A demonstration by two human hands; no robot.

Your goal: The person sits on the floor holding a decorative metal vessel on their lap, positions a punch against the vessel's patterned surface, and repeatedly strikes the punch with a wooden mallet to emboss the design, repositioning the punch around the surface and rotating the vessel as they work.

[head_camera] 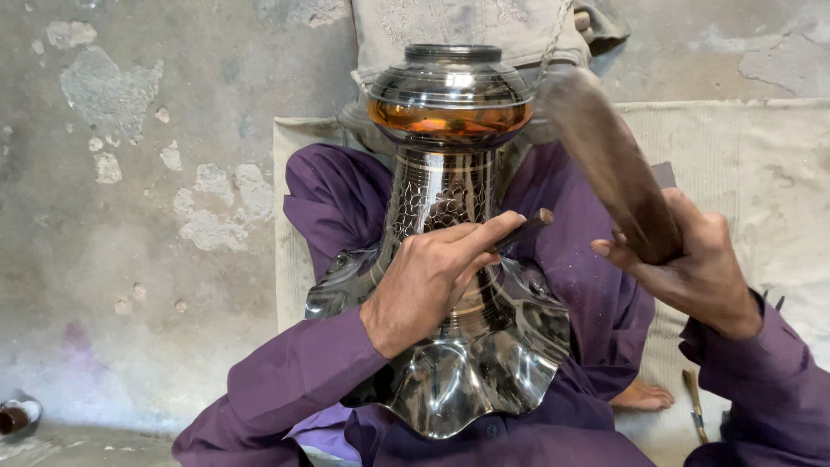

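A shiny metal vase-shaped vessel (450, 112) with a fluted flared rim (467, 389) lies across my lap, its neck engraved with a crackle pattern. My left hand (428, 277) rests on the neck and pinches a small dark chisel (527, 227) against the metal. My right hand (692, 259) grips a worn wooden mallet (605, 156), raised and blurred, to the right of the vessel and above the chisel's end.
I sit cross-legged in purple clothes on a pale mat (743, 173). A bare foot (644, 396) shows under the vessel. A small tool (694, 405) lies on the mat at lower right. A small pot (17, 415) stands at far lower left on the concrete floor.
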